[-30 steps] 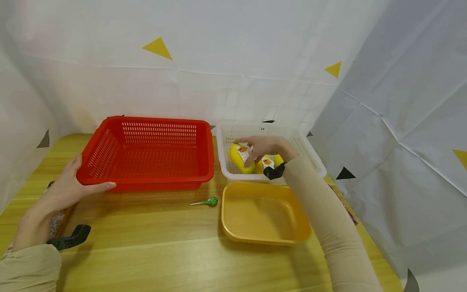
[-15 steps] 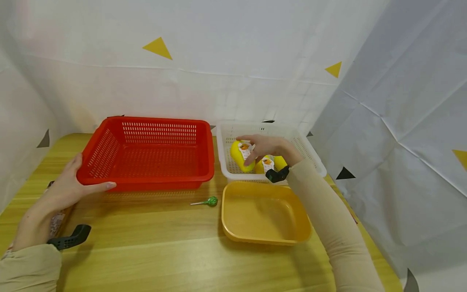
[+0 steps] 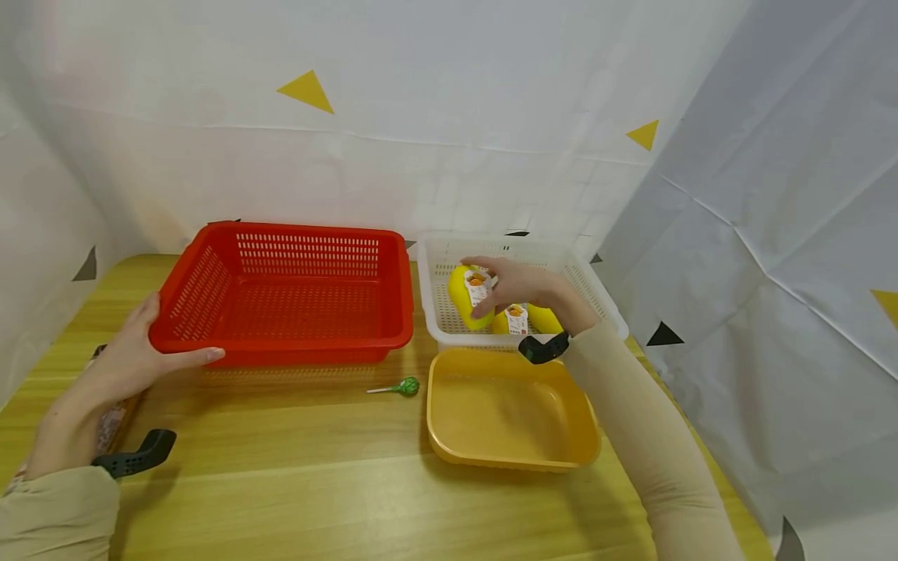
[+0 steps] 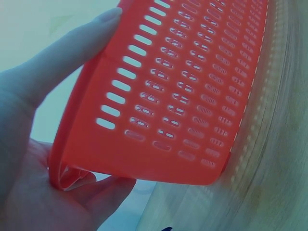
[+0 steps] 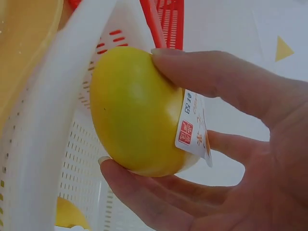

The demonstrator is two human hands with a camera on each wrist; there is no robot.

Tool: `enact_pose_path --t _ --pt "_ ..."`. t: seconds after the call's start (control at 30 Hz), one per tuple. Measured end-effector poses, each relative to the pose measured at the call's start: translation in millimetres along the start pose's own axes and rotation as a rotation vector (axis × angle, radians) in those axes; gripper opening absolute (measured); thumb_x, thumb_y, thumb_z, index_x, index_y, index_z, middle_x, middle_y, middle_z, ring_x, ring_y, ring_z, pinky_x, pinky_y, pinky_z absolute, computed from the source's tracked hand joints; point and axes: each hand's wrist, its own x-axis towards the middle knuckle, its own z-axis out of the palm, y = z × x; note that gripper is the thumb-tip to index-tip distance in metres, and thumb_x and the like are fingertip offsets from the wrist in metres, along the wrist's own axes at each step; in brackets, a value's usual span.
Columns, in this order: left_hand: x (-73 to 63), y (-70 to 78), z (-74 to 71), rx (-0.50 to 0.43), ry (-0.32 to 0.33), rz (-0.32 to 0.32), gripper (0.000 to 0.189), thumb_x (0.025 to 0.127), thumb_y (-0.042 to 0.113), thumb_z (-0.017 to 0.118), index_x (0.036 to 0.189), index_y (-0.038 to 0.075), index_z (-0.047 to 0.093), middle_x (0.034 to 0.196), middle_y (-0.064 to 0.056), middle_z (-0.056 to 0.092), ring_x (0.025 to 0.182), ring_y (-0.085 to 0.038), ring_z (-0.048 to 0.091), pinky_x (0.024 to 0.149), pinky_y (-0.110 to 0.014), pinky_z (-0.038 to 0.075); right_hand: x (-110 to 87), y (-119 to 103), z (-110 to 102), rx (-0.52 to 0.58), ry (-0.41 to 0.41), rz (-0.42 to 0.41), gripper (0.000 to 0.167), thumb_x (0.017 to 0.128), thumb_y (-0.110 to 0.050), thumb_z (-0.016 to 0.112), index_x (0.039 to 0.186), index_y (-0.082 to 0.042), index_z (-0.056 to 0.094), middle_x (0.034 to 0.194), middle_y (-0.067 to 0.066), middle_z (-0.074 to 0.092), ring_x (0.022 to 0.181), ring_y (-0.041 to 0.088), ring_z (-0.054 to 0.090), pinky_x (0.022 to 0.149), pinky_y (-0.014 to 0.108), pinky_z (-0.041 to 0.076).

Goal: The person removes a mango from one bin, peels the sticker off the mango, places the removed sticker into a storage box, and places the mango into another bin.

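My right hand (image 3: 515, 282) holds a yellow mango (image 3: 459, 298) with a white printed label, at the left part of a white plastic basket (image 3: 603, 300). In the right wrist view, thumb and fingers pinch the mango (image 5: 130, 110) from opposite sides, above the basket's slotted floor. Two more yellow mangoes lie in that basket: a labelled mango (image 3: 500, 324) and another mango (image 3: 546, 318) partly behind my wrist. My left hand (image 3: 133, 360) grips the near left corner of a red slotted basket (image 3: 302, 312). Its thumb and fingers hold the rim in the left wrist view.
A yellow-orange plastic tub (image 3: 498, 413) stands in front of the white basket. On the wooden table (image 3: 302, 491) lies a green lollipop (image 3: 408, 386), left of the tub. A long patterned packet (image 3: 112, 425) lies partly under my left forearm. A white sheet backs the table.
The mango in my right hand has moved slightly up and to the right, and my right wrist has shifted right. My left hand stays on the red basket.
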Motion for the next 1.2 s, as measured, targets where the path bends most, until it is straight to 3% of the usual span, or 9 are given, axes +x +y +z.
enact_pose_path --t 0.27,0.5,0.87,1.2 --pt "-0.5 0.9 0.8 -0.012 -0.008 -0.014 0.115 0.087 0.042 0.076 0.161 0.015 -0.009 0.162 -0.028 0.004 0.135 -0.053 0.016 0.089 -0.076 0.033 -17.6 2.5 7.5 0.000 0.066 -0.070 0.101 0.078 -0.027 0.087 0.158 -0.036 0.025 0.161 0.016 0.021 0.091 0.031 0.059 0.092 0.044 0.051" --pt "-0.6 0.8 0.7 -0.008 -0.001 -0.008 0.114 0.087 0.041 0.076 0.161 0.014 -0.006 0.161 -0.028 0.008 0.135 -0.051 0.019 0.089 -0.074 0.035 -30.2 2.4 15.0 -0.011 0.132 -0.118 0.101 0.078 -0.029 0.087 0.158 -0.036 0.026 0.164 0.010 0.022 0.111 0.031 0.049 0.090 0.040 0.050" --pt "-1.4 2.6 1.4 0.002 0.009 -0.012 0.115 0.086 0.043 0.076 0.161 0.013 -0.006 0.159 -0.030 0.009 0.133 -0.052 0.022 0.087 -0.075 0.037 -52.6 -9.1 31.5 -0.064 0.210 -0.133 0.101 0.076 -0.035 0.087 0.157 -0.039 0.026 0.147 0.003 0.042 0.115 0.029 0.049 0.081 0.037 0.051" --pt "-1.1 3.0 0.8 -0.015 0.017 0.005 0.112 0.087 0.039 0.077 0.161 0.013 -0.002 0.157 -0.029 0.014 0.132 -0.050 0.024 0.088 -0.071 0.037 -65.6 -13.5 54.1 -0.069 0.235 -0.241 0.100 0.077 -0.035 0.087 0.157 -0.035 0.028 0.153 -0.001 0.039 0.113 0.028 0.050 0.087 0.038 0.051"
